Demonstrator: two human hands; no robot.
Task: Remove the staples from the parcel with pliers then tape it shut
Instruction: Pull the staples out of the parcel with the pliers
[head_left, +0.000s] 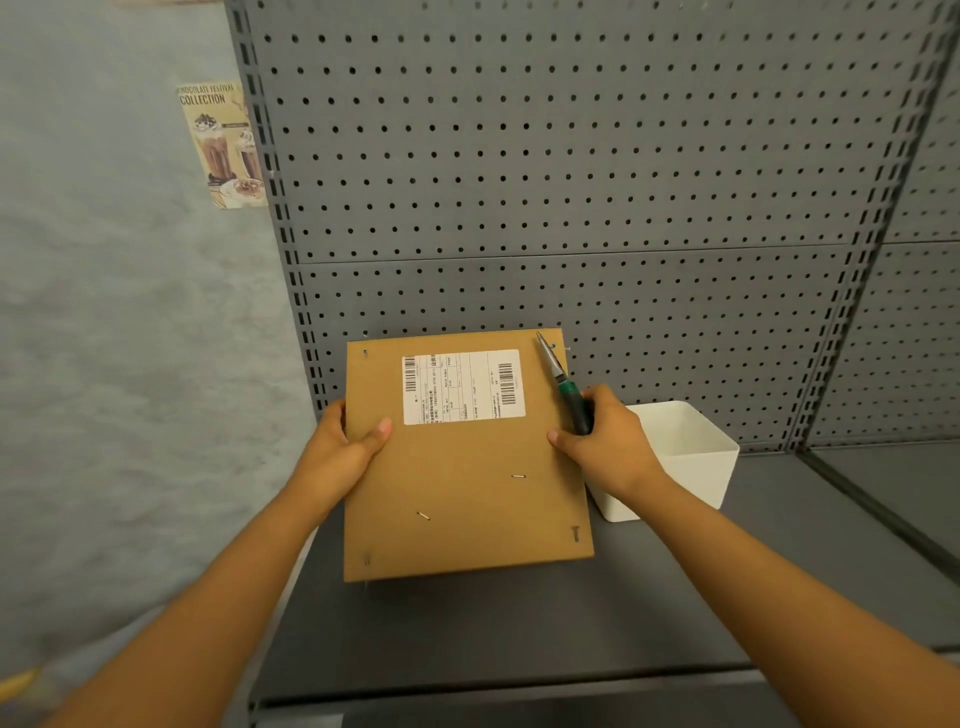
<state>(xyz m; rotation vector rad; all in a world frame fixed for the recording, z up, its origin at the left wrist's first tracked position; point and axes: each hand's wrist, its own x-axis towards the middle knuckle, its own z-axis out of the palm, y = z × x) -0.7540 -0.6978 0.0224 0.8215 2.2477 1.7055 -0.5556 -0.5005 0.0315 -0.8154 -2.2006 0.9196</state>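
Head view: left hand (340, 447) fingers pinching parcel (465, 462) edge, right hand (605, 441) fingers wrapped round pliers (563, 384) and parcel together, so could slip, drop, or poke.

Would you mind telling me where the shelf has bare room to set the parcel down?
Bare shelf lies in front of the parcel, and right of the white bin. It is crowded by the pegboard, between parcel and bin.

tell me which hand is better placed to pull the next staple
Right. The right hand already grips the pliers, tips near the parcel's far right corner, while the left hand grips the left edge, steadying it.
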